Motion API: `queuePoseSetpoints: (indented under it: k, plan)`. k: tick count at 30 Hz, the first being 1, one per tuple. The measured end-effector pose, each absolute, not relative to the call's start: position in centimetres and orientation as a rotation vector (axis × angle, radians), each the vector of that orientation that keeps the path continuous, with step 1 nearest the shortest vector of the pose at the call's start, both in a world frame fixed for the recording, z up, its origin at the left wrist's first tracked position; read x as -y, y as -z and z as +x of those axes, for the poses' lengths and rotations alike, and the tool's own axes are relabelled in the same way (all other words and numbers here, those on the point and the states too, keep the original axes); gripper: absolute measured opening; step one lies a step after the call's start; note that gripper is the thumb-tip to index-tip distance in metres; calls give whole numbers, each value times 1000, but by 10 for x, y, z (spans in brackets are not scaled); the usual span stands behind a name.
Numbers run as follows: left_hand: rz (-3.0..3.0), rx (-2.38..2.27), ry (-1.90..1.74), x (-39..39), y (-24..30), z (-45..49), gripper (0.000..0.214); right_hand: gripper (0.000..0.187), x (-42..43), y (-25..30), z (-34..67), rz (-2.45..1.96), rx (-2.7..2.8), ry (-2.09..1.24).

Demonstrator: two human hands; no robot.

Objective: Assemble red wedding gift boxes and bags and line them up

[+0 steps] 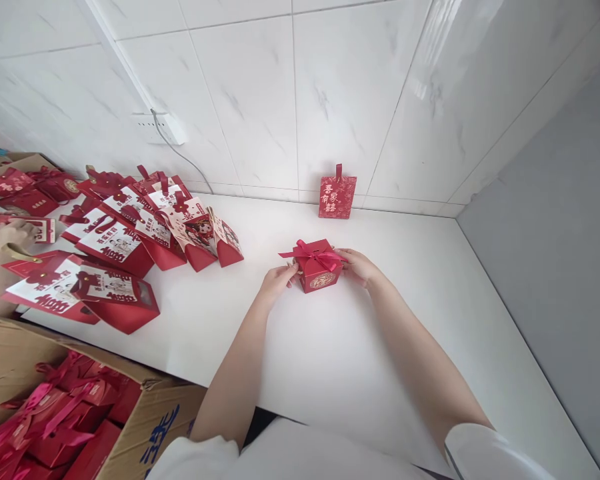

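A small red gift box (321, 275) with a gold round emblem and a pink-red ribbon bow (314, 255) on top sits on the white table in front of me. My left hand (279, 279) grips its left side, fingertips against the wall of the box. On the opposite side, my right hand (357, 267) holds the box too, its fingers partly hidden behind the right edge. Behind the box, a flat red card-like packet (338, 196) with a ribbon loop and pale characters leans upright against the tiled wall.
Several red and white gift boxes (115, 245) stand on the table (310, 367) at left. Another person's hand (11, 235) touches a red box there. A cardboard carton (145, 413) of ribboned red boxes stands at lower left. A wall socket (157, 129) has a cable; a grey partition (555, 200) borders the right.
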State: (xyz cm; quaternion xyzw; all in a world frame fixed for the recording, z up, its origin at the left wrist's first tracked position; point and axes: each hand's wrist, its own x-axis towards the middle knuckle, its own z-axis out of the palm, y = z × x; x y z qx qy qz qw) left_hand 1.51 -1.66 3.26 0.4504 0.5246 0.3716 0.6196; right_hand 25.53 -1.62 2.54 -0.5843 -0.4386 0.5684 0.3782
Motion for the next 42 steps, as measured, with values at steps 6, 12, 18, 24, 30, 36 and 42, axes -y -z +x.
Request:
queuePoseSetpoints:
  k: [6,12,18,24,30,36,42]
  plan:
    - [764,-1036,-914,15,-34,17,18,41,15,-24,263,-1239,919,-1579]
    - [432,-823,-1080,10,-46,-3,13,56,23,-31,280,-1343,1034,-1608]
    - [522,-1019,-1130,1,-44,-26,18,18,26,-39,288,-1591,1498,-1622]
    - [534,-1050,-1320,-3,-52,-40,18,28,34,-61,320,-1751,1451,-1227]
    - [658,-986,-1285,-2,-69,-39,20,26,43,-90,312,-1087,1068,-1411]
    - [975,-916,-1079,1,-124,-20,32,28,48,-125,280,-957,1044,-1403]
    - [1538,-1032,-561,-7,-181,20,46,24,44,-161,237,-962,1306,-1503]
